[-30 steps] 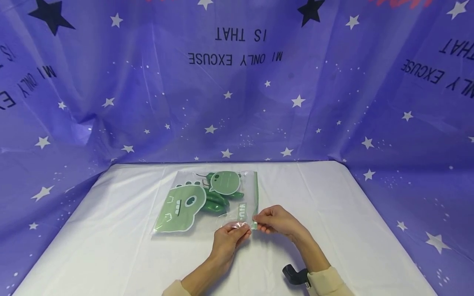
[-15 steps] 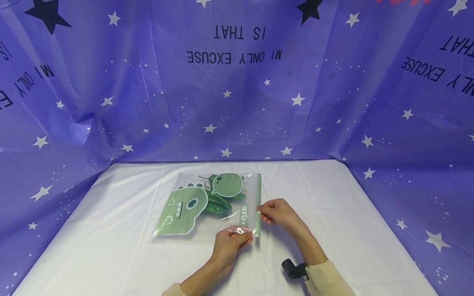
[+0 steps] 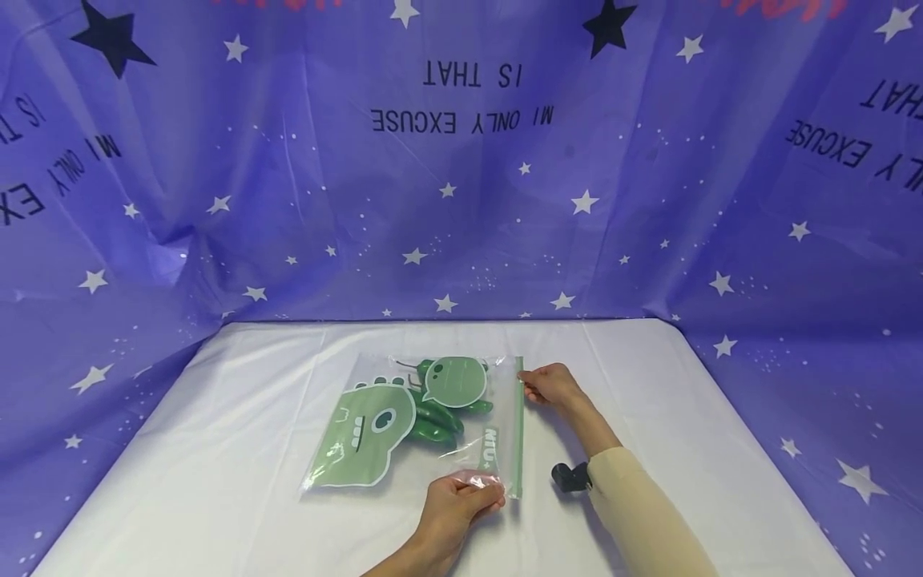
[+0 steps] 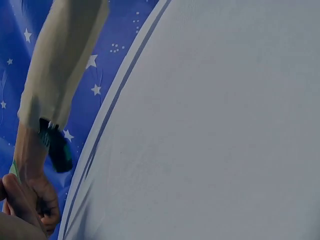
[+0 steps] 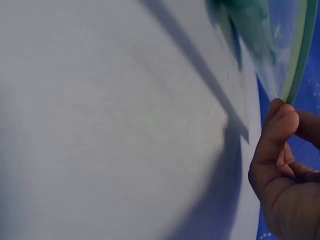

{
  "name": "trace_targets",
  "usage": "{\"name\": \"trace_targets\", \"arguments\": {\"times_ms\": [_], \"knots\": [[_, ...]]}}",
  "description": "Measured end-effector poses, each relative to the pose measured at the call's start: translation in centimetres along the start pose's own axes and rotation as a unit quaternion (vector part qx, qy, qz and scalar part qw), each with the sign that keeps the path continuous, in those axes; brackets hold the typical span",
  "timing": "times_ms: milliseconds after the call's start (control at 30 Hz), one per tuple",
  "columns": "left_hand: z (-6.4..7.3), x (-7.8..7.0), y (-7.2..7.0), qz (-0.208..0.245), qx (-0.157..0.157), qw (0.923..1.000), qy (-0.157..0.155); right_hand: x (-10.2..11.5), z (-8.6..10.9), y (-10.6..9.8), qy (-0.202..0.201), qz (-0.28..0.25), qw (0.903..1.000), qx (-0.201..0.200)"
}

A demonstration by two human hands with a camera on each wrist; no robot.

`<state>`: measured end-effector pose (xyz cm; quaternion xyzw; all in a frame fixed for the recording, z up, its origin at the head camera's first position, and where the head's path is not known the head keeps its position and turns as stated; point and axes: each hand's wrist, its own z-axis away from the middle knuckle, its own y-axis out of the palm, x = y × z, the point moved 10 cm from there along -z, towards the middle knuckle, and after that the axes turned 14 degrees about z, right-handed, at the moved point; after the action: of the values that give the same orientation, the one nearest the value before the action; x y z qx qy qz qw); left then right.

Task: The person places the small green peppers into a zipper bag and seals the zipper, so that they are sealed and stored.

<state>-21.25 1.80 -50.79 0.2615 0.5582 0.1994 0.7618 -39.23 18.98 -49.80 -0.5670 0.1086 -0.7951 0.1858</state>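
Observation:
A clear zip bag (image 3: 508, 417) with green dinosaur print lies on the table, its green zip strip (image 3: 519, 441) on the right side. Inside it are several glossy green peppers (image 3: 438, 421), partly hidden by the print. My left hand (image 3: 454, 513) pinches the bag's near edge close to the right corner. Toward the far end of the strip, my right hand (image 3: 554, 386) pinches the zip between thumb and finger. The right wrist view shows that right hand (image 5: 282, 170) gripping the edge of the strip (image 5: 302, 50). Whether a slider is under its fingertips I cannot tell.
A white cloth (image 3: 274, 401) covers the table. Purple star-printed curtains (image 3: 461, 200) hang behind it and on both sides. A small black device (image 3: 571, 478) sticks out at the right sleeve (image 3: 634, 497).
My right hand has slid along the zip strip from the near corner toward the far end. My left hand keeps its pinch, and the bag has shifted slightly right and nearer.

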Motion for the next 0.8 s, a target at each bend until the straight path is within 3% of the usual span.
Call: {"name": "trace_targets", "arguments": {"times_ms": [200, 467, 800], "knots": [[0.3, 0.0, 0.1, 0.006, 0.004, 1.0, -0.004, 0.2, -1.5, -1.3, 0.015, -0.025, 0.9994, -0.019], [0.7, -0.2, 0.2, 0.011, 0.014, 0.9998, 0.002, 0.6, -1.9, -2.0, 0.009, -0.048, 0.9981, -0.037], [0.9, 0.0, -0.6, 0.024, -0.007, 0.9997, 0.004, 0.7, -1.8, -2.1, -0.001, -0.05, 0.9975, -0.05]]}}
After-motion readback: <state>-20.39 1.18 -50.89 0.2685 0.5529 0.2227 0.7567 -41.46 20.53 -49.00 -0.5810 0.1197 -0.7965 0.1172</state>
